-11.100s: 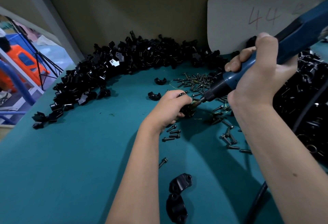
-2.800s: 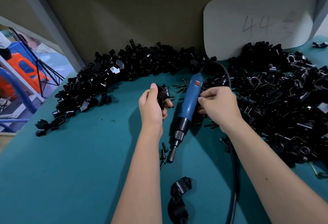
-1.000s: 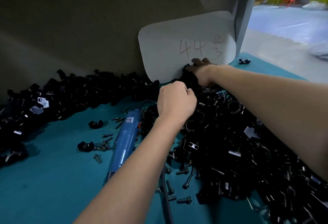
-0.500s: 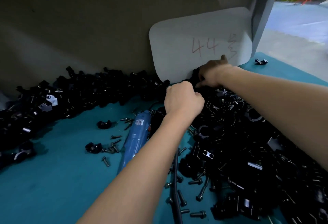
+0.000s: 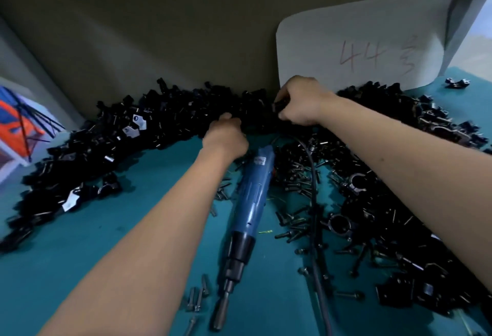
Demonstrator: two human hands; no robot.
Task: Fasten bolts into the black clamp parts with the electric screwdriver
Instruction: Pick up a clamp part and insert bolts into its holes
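Reaching into the heap of black clamps [image 5: 186, 114] along the back wall, I had both hands at its near edge. My right hand [image 5: 300, 103] was curled around a black clamp part [image 5: 279, 105], thumb and fingers closed on it, just below the lower left corner of the grey card [image 5: 359, 45] marked "44" in red. My left hand [image 5: 226, 135] sat a little lower and to the left, knuckles up and fingers bent down into the clamps; whether it gripped one I could not tell, since the fingertips were hidden behind the hand.

The screwdriver [image 5: 250, 197] lay loose on the teal table [image 5: 93, 242] between my forearms, its blue body pointing away from me and its black chuck and bit toward me, touching neither hand. Its black cable [image 5: 315, 215] looped from the far end and ran back down toward me on the right side. Bolts [image 5: 292, 231] were scattered on the table to the right of the screwdriver, under and around the cable, and a few more bolts lay near the bit. A second heap of clamps [image 5: 399, 242] spread under my right forearm, and one lone clamp [image 5: 457, 83] lay apart at the far right, beside the card.
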